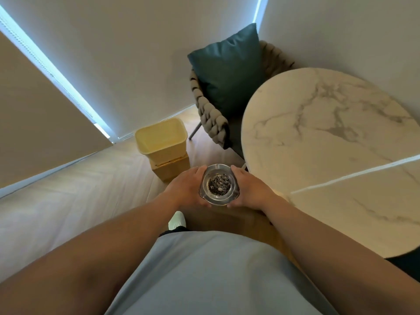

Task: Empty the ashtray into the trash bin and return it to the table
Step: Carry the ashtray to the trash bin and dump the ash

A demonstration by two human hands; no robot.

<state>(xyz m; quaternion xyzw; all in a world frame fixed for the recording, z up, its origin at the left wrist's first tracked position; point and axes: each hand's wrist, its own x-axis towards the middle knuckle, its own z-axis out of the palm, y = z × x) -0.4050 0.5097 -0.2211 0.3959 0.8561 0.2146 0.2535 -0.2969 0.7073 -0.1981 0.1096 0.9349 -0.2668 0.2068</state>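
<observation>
Carrying: left hand (pixel 185 187) and right hand (pixel 251 189) clamp glass ashtray (pixel 219 184) by its sides, ash inside | off the table (pixel 329 137), short of trash bin (pixel 162 138) | advice: keep level, tip only over bin mouth.

Single view, head-worn wide-angle camera, looking steeply down and forward along the wearer's torso and both forearms. Nearest: shirt front at bottom edge; hands (pixel 218 187) at mid-frame, close. Farther field: floor (pixel 68 201), yellow bin (pixel 162 138), chair (pixel 227 98), round marble surface (pixel 329 133) at right, walls curving with lens distortion.
</observation>
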